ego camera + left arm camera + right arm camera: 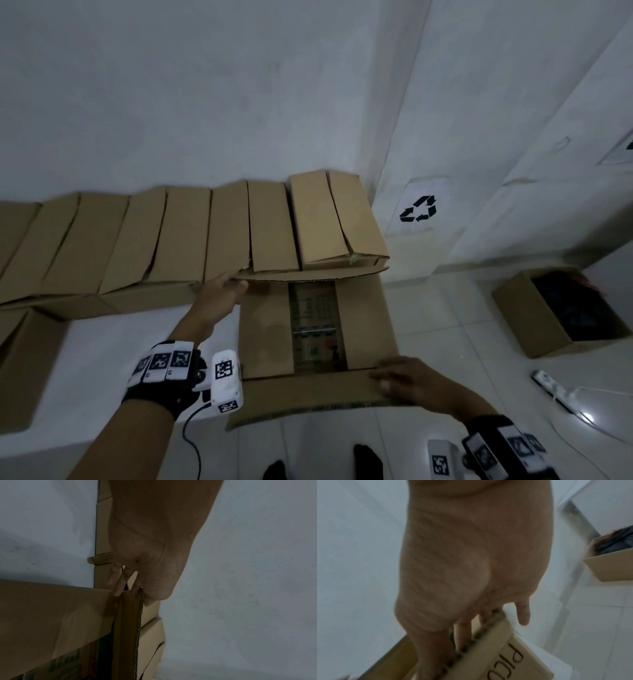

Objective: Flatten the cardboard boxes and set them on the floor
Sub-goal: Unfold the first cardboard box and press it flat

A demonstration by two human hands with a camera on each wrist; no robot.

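An open brown cardboard box [366, 325] stands on the floor in front of me, with printed paper visible at its bottom. My left hand [236, 281] pinches the left end of the far flap [308, 274]. In the left wrist view the left hand [135, 595] has its fingers and thumb on either side of that corrugated edge [139, 622]. My right hand [383, 380] grips the right part of the near flap [301, 394]. The right wrist view is blurred; there the right hand [471, 639] has its fingers curled over the lettered flap [501, 649].
A row of closed cardboard boxes [137, 240] lines the wall behind, on a white surface. To the right, another open box [534, 315] holds dark items. A power strip [555, 390] with a cable lies on the tiled floor. A recycling sign [418, 209] hangs on the wall.
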